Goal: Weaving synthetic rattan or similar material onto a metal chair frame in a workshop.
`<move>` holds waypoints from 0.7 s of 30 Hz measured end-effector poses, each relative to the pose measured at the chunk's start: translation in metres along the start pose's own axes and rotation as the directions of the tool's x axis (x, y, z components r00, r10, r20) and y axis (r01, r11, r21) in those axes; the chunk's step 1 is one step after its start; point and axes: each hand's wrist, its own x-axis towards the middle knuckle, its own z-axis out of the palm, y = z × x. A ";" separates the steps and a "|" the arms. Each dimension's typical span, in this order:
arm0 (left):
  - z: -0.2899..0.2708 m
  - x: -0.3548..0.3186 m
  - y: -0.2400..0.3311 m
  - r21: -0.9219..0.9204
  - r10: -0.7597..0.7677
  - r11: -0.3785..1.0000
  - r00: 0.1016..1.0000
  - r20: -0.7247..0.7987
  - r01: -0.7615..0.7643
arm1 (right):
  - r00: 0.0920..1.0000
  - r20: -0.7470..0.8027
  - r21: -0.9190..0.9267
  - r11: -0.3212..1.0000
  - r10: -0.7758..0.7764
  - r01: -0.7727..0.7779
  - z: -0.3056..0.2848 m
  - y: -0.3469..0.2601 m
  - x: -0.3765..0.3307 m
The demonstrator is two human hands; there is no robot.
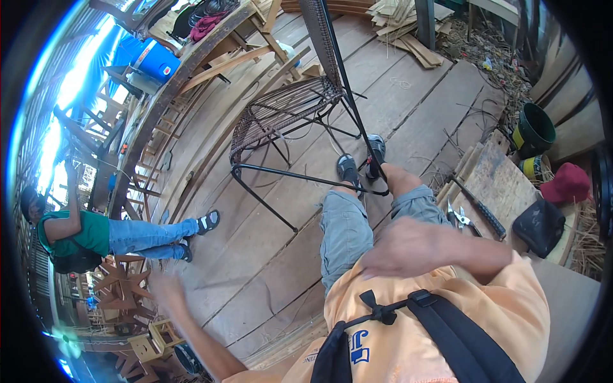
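Note:
A chair with a black metal frame [268, 171] and a partly woven brown seat [281, 118] stands in front of me, its tall woven back [321, 41] rising at the far side. My feet are by its near leg. Stretched out to the left, my left hand [167, 290] is smeared by motion, and its fingers cannot be read. A faint, blurred thin strand [246, 279] curves over the floor to its right. Before my belly, my right hand [408, 250] is curled closed. Whatever it may hold is hidden.
Pliers or cutters [465, 219] and a dark-handled tool [482, 207] lie on a board at my right, beside a black pouch [539, 228], a red cap [567, 184] and a green bucket [534, 126]. Another person [83, 233] stands at left near a long wooden bench [153, 96].

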 end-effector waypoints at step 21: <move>-0.224 -0.105 -0.007 0.068 0.060 0.946 -0.035 -0.998 -0.318 | 0.799 -0.408 0.180 0.819 -0.442 0.545 0.039 0.017 0.098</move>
